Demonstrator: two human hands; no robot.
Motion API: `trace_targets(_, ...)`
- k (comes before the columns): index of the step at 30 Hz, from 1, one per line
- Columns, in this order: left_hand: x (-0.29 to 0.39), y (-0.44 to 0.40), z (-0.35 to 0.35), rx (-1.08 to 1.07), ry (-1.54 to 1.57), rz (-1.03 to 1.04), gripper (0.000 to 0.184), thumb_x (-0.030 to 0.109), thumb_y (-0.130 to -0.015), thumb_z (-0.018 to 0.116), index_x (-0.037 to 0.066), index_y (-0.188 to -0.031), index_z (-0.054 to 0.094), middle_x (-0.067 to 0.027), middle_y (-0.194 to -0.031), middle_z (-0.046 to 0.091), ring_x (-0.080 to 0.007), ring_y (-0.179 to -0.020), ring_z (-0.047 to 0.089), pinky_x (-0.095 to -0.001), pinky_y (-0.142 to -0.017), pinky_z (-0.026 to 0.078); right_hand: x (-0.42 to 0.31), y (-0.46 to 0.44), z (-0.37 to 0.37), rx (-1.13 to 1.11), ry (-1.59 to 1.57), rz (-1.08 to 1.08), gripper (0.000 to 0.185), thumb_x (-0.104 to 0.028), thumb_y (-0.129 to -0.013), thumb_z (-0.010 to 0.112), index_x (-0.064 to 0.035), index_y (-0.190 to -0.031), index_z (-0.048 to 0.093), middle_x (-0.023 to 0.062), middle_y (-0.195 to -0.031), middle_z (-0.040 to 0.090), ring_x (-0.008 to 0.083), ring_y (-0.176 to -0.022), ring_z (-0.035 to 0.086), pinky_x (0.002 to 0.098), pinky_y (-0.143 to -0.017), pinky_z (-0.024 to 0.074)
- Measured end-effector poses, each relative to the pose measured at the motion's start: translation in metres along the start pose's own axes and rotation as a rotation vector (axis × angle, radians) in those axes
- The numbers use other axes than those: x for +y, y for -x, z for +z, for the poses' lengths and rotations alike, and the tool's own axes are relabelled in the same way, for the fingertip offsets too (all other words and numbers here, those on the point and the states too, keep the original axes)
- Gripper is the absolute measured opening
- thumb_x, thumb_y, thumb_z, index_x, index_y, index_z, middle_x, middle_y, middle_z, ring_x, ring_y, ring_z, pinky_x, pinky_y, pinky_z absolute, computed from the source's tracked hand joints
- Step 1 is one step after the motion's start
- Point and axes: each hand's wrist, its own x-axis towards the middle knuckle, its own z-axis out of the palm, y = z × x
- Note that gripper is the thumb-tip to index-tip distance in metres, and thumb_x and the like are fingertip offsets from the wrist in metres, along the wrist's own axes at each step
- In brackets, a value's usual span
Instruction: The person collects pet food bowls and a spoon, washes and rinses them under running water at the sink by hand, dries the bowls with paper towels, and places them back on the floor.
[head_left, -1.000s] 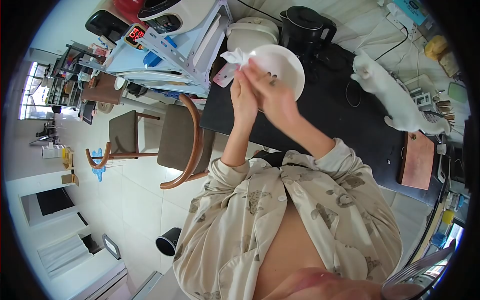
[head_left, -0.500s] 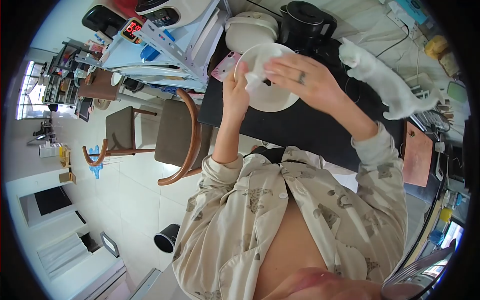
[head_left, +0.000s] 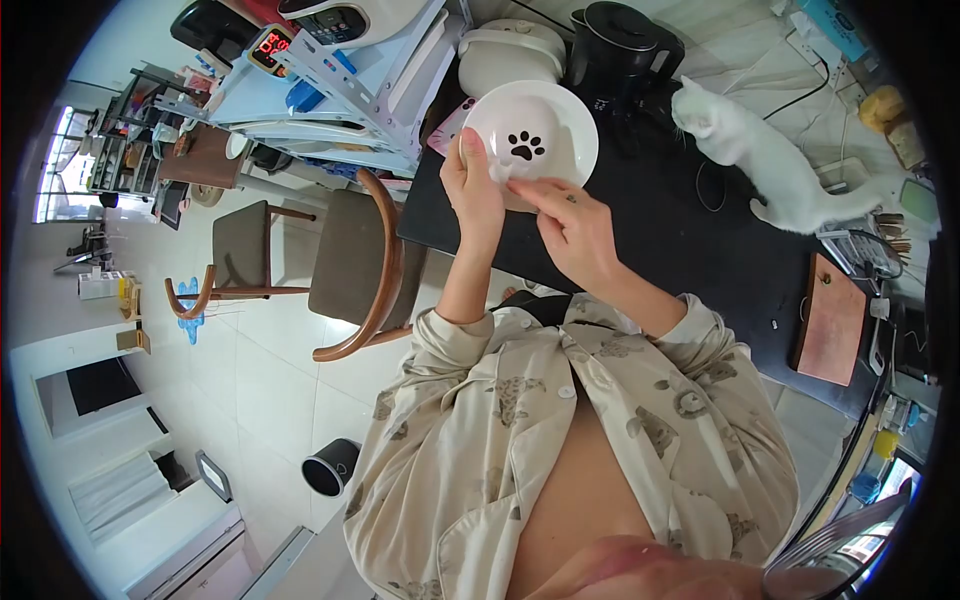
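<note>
White bowl has left grip upright against it, right grip palm-down.

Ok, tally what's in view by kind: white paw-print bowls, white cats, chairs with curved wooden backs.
Round white bowl with black paw print: 1
White cat: 1
Dark-seated chairs with curved wooden backs: 2
Total: 4

A home: kettle and cat by the worktop's far edge, chairs near its left.
</note>
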Motion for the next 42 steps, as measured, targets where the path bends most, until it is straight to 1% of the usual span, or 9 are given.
trace_targets(4,-0.011,0.000,-0.006,-0.006,0.161,-0.088,0.040,0.034,-0.097,0.039,-0.002,-0.104,0.055,-0.0054,-0.093,0.059,-0.0110,-0.083,0.053,-0.0245,-0.075,0.043,0.008,-0.017,-0.013,-0.014,-0.301,0.159,0.038,0.009,-0.071,0.052,-0.0120,-0.098,0.066,0.0098,-0.100,0.065,0.0284,-0.091,0.062,0.0342,-0.073,0.0516)
trace_targets(7,-0.013,0.008,0.001,-0.005,0.078,-0.048,0.040,0.034,-0.097,0.039,-0.001,-0.104,0.056,-0.0060,-0.096,0.059,-0.0115,-0.085,0.053,-0.0250,-0.077,0.043,0.026,-0.041,0.007,0.135,0.071,-0.051,0.038,0.004,-0.072,0.055,-0.0078,-0.107,0.061,0.0125,-0.106,0.062,0.0312,-0.096,0.059,0.0360,-0.083,0.0481)
trace_targets(11,-0.019,0.000,-0.023,0.065,-0.021,-0.058,0.041,0.033,-0.097,0.039,-0.002,-0.087,0.056,-0.0008,-0.076,0.054,-0.0075,-0.070,0.044,-0.0238,-0.063,0.039,0.019,-0.011,0.031,-0.063,-0.005,-0.077,0.036,0.002,-0.076,0.050,-0.0077,-0.110,0.059,0.0110,-0.107,0.062,0.0305,-0.093,0.060,0.0371,-0.085,0.0478)
trace_targets(14,-0.022,0.010,-0.043,0.089,-0.085,-0.112,0.043,0.034,-0.097,0.039,-0.003,-0.090,0.058,-0.0030,-0.078,0.057,-0.0090,-0.073,0.047,-0.0255,-0.067,0.041,0.040,0.005,0.012,-0.475,0.035,-0.224,0.034,-0.005,-0.078,0.054,-0.0095,-0.111,0.060,0.0091,-0.114,0.060,0.0254,-0.101,0.059,0.0365,-0.089,0.0460)
trace_targets(19,-0.032,0.012,-0.065,0.082,-0.168,-0.160,0.045,0.036,-0.097,0.038,-0.005,-0.096,0.058,-0.0053,-0.082,0.059,-0.0107,-0.076,0.051,-0.0259,-0.070,0.042,0.061,0.004,0.022,-0.222,0.363,-0.428,0.032,-0.003,-0.078,0.051,-0.0079,-0.109,0.062,0.0046,-0.111,0.062,0.0218,-0.105,0.058,0.0343,-0.089,0.0482)
trace_targets(23,-0.077,0.017,-0.095,0.244,-0.175,-0.123,0.047,0.036,-0.097,0.036,-0.006,-0.099,0.058,-0.0087,-0.087,0.062,-0.0133,-0.078,0.055,-0.0266,-0.071,0.043,0.046,0.070,0.053,-0.481,-0.202,-0.165,0.033,0.004,-0.072,0.054,-0.0092,-0.100,0.066,0.0091,-0.103,0.065,0.0226,-0.093,0.063,0.0332,-0.084,0.0504)
trace_targets(29,-0.156,0.025,-0.153,0.240,-0.525,-0.336,0.052,0.038,-0.096,0.036,-0.008,-0.097,0.059,-0.0177,-0.086,0.063,-0.0232,-0.084,0.059,-0.0344,-0.077,0.044,0.167,0.088,0.050,-0.152,-0.145,0.739,0.016,-0.008,-0.076,0.056,-0.0046,-0.090,0.064,0.0144,-0.094,0.064,0.0290,-0.086,0.062,0.0376,-0.075,0.0481)
trace_targets(37,-0.195,0.021,-0.162,0.196,-0.719,-0.418,0.051,0.042,-0.093,0.040,-0.003,-0.103,0.062,-0.0216,-0.099,0.063,-0.0312,-0.094,0.059,-0.0377,-0.079,0.044,0.236,0.077,0.079,-0.144,0.476,0.771,0.051,-0.037,-0.073,0.065,-0.0050,-0.111,0.054,0.0125,-0.094,0.064,0.0283,-0.089,0.063,0.0377,-0.076,0.0485)
trace_targets(42,-0.205,0.018,-0.173,0.156,-1.100,-0.337,0.046,0.040,-0.091,0.041,0.000,-0.095,0.064,-0.0227,-0.094,0.061,-0.0383,-0.090,0.057,-0.0443,-0.077,0.044,0.221,0.061,0.070,-0.281,0.420,1.051,0.036,-0.034,-0.070,0.060,-0.0092,-0.096,0.063,0.0129,-0.091,0.066,0.0299,-0.088,0.063,0.0407,-0.075,0.0490)
